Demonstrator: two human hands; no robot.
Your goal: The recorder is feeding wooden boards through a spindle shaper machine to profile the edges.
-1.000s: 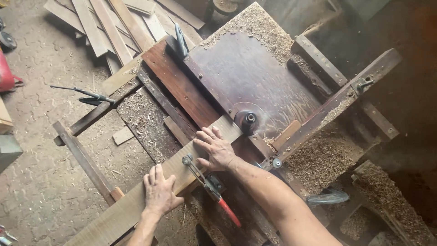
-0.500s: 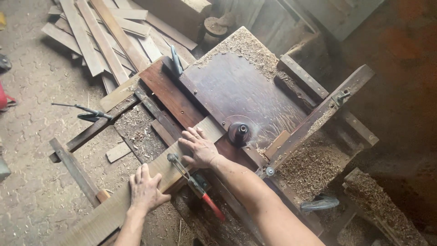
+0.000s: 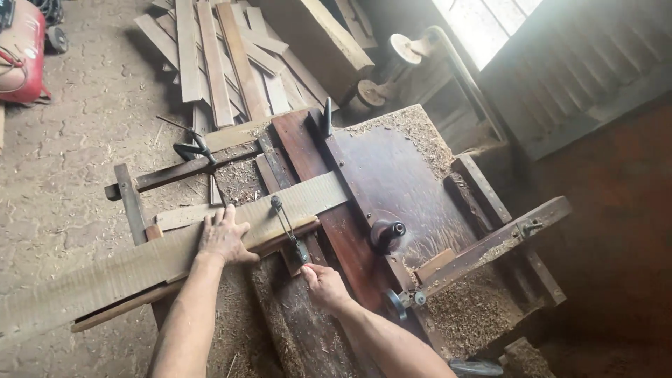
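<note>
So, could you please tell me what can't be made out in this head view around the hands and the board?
- Long board: its near end is cut off by the left edge.
- Right hand: its fingers curl under, so what it grips is hidden.
- Spindle: blurred, its cutter unclear.
- Left hand: the board beneath its palm is covered.

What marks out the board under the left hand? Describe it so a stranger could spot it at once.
Start at the dark, sawdust-strewn saw table in the middle of the shop. A long pale plank lies across its near-left side, running from the lower left edge of view toward the tabletop, with the left hand flat on it. Unlike the loose boards piled on the floor behind, it is wider, lighter and faintly rippled.
</note>
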